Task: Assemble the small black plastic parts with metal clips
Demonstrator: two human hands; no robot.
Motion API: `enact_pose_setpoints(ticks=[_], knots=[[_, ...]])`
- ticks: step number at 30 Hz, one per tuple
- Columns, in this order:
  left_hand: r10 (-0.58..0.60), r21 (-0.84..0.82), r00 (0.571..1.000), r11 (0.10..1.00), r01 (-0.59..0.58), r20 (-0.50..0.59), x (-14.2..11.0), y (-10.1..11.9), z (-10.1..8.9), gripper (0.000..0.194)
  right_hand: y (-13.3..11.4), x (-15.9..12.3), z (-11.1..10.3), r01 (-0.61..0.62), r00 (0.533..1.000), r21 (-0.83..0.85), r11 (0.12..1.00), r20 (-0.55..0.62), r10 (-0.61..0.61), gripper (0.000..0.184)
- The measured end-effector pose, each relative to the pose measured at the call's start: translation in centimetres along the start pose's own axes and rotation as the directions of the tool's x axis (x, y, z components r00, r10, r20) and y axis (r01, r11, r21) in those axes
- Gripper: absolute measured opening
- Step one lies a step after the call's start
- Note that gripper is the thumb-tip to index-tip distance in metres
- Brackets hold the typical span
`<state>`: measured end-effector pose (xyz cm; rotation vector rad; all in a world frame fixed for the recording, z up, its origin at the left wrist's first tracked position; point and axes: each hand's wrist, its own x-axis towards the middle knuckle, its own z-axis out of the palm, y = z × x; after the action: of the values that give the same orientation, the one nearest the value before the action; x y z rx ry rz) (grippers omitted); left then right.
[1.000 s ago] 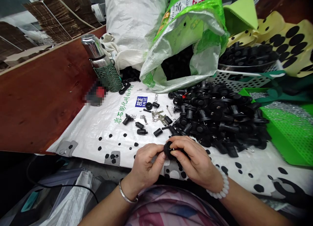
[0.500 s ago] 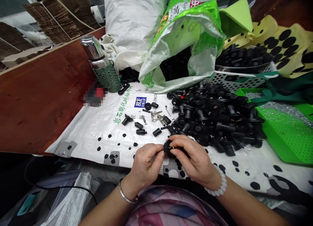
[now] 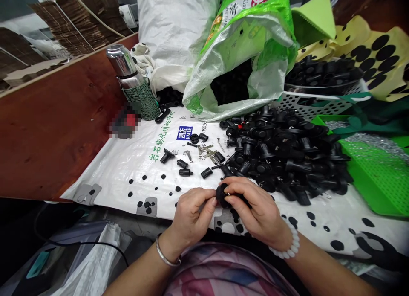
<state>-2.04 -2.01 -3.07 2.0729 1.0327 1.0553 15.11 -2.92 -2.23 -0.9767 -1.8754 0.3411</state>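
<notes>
Between my two hands is a round black plastic part (image 3: 221,195) with a small shiny metal bit showing on its right side. My left hand (image 3: 194,213) pinches its left edge between thumb and forefinger. From the other side, my right hand (image 3: 252,206) grips it with thumb and fingers; the rest of the part is hidden behind them. Just beyond lie loose black ribbed caps (image 3: 206,172) and thin flat metal pieces (image 3: 209,152) on a white woven sheet (image 3: 121,168). A large heap of black plastic parts (image 3: 287,155) rises past my right hand.
At the right sits a green tray (image 3: 370,189) with small silvery pieces. Behind the heap stand a white basket (image 3: 306,103) of black parts and an open green-and-white bag (image 3: 268,82). A steel flask (image 3: 126,68) stands at left beside a red-brown board (image 3: 64,129).
Both hands keep hold of the black part in nearly the same place. The view swings slightly and comes back; the things on the sheet stay as they were.
</notes>
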Motion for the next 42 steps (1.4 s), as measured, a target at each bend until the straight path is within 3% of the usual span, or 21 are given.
enact_pose_setpoints(ticks=[11,14,16,21,26,30,34,42], knots=[[-0.023,-0.025,0.998,0.999,0.022,-0.061,-0.3,0.2,-0.3,0.013,0.6,-0.6,-0.3,-0.08,0.99,0.049,0.996,-0.112,0.085,0.019],[0.128,0.208,0.988,0.972,-0.107,-0.088,1.0,0.5,-0.7,0.015,0.7,-0.6,-0.4,-0.099,0.984,0.073,0.992,-0.142,0.109,0.02],[0.193,0.412,0.98,0.898,-0.154,-0.056,2.4,0.6,-1.0,0.017,0.8,-0.6,-0.5,-0.102,0.981,0.084,0.991,-0.159,0.115,0.02],[0.012,0.682,0.996,0.728,-0.068,0.086,5.1,0.2,-1.0,0.019,0.8,-0.6,-0.6,-0.104,0.976,0.077,0.992,-0.182,0.116,0.022],[-0.033,0.677,0.989,0.732,-0.074,0.143,5.2,-0.6,-1.2,0.017,1.0,-0.6,-0.9,-0.11,0.971,0.067,0.992,-0.205,0.121,0.022],[0.045,0.641,0.996,0.763,-0.084,0.077,4.4,-1.3,-3.5,0.025,1.1,-0.8,-1.2,-0.127,0.966,0.07,0.989,-0.218,0.139,0.022],[0.068,0.661,0.997,0.746,-0.077,0.038,3.5,-2.0,-5.7,0.021,1.1,-1.0,-1.3,-0.144,0.962,0.071,0.987,-0.223,0.156,0.022],[0.016,0.66,0.994,0.747,-0.082,0.105,3.3,-3.3,-5.4,0.018,1.2,-1.0,-1.3,-0.143,0.969,0.065,0.988,-0.195,0.153,0.022]])
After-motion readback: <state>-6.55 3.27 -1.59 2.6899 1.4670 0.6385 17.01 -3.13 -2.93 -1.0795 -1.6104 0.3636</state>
